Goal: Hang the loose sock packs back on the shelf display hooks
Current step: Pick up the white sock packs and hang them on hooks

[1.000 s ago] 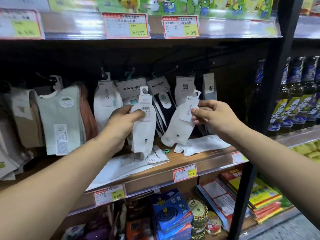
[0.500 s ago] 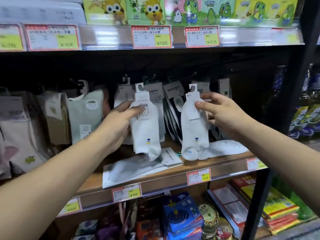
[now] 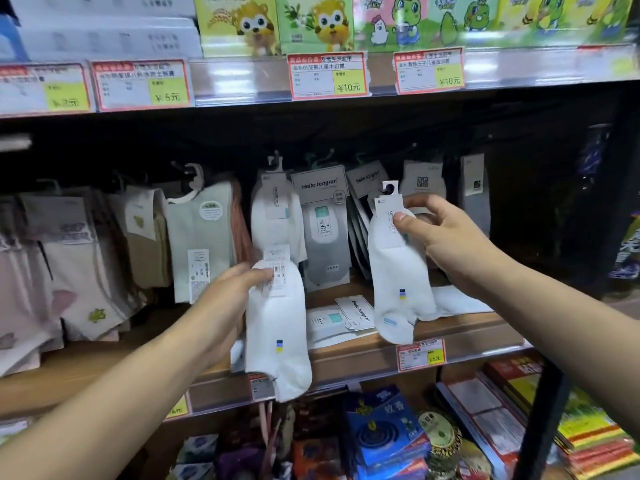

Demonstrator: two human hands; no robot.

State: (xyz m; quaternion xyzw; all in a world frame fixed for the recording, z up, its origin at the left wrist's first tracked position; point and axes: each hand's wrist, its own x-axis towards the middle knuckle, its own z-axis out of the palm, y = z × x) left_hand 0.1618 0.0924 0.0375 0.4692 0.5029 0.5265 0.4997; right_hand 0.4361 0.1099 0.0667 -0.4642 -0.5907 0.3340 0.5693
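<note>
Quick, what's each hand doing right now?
Left hand: closed on a white sock pack.
Right hand: closed on another white sock pack.

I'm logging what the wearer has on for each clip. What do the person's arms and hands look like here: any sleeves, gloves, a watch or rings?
Both forearms are bare up to the frame edge, with no sleeve in view. The left hand and right hand wear no gloves. No watch, bracelet or ring shows on either wrist or on the fingers that are visible, and the nails look short and unpainted.

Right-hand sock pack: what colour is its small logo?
Blue over yellow, on the white sock pack; head view.
</note>
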